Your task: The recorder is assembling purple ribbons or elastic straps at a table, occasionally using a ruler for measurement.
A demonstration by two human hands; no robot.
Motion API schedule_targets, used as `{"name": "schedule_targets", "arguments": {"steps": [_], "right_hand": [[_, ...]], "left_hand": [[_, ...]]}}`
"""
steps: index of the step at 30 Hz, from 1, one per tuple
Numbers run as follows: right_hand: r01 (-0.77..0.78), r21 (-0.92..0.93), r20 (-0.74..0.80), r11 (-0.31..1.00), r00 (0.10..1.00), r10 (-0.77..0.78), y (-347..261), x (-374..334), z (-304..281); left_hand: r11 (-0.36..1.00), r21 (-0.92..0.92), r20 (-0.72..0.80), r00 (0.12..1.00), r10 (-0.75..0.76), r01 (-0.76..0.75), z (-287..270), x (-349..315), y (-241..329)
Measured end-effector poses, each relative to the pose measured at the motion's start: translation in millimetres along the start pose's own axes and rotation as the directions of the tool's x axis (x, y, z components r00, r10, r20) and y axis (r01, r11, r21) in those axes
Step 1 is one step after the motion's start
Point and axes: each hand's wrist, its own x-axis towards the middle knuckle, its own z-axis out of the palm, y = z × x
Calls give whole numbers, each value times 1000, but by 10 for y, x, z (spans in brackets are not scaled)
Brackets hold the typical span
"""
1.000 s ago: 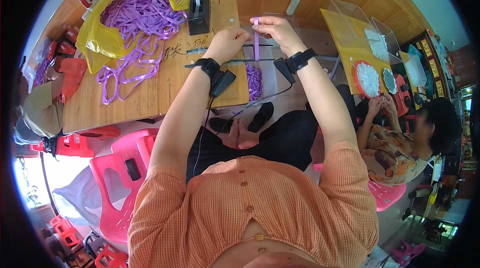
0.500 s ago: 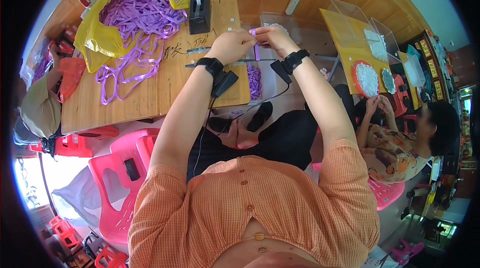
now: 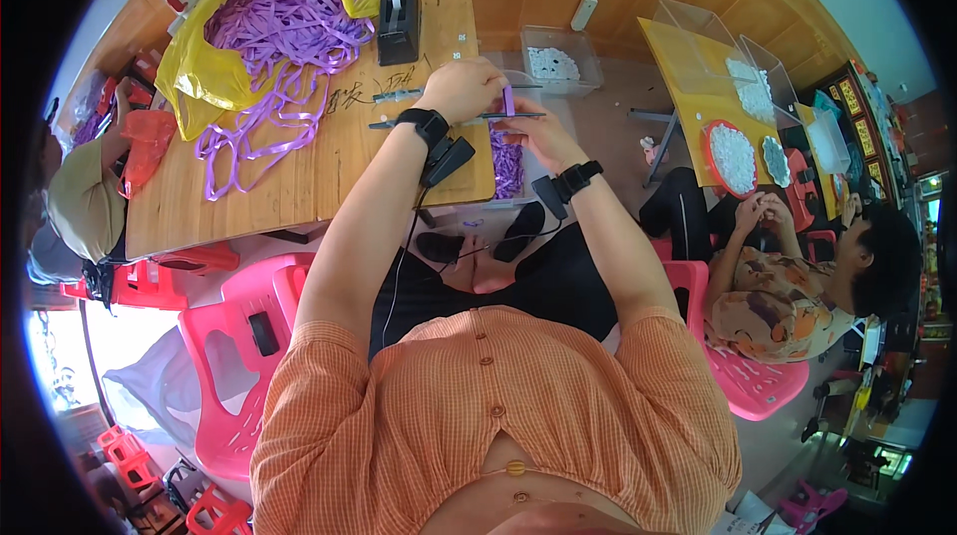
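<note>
Two thin dark rods (image 3: 528, 115) stick out past the right edge of the wooden table. A purple ribbon (image 3: 508, 99) is wrapped around them, forming a short band between the two. My left hand (image 3: 462, 89) is closed over the far rod, its fingertips pressed against the ribbon's left side. Lower and to the right, my right hand (image 3: 543, 133) has its fingers bent around the near rod, pinching at the ribbon's lower end. The fingertips of both hands are partly hidden.
A yellow bag (image 3: 189, 86) of tangled purple ribbon lies on the table (image 3: 269, 211), beside a black tape dispenser (image 3: 399, 31). Below the rods, a clear bin holds cut purple pieces (image 3: 506, 166). A person (image 3: 778, 286) sits at right by a red tray (image 3: 731, 158) of white pieces.
My right hand has come down toward me, from above the far rod to below the near one. My left hand stays at nearly the same spot.
</note>
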Motion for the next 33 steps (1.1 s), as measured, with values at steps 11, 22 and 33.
{"name": "schedule_targets", "arguments": {"steps": [11, 22, 33], "right_hand": [[81, -32, -115, 996, 990, -84, 111, -221, 160], [196, 10, -183, 981, 964, -191, -1, -371, 337], [203, -448, 29, 871, 977, -213, -1246, 167, 1042]], "left_hand": [[972, -231, -116, 991, -67, 38, -95, -141, 180], [384, -657, 620, 755, -214, 649, -141, -287, 366], [279, -760, 615, 789, 15, 587, -167, -342, 200]]}}
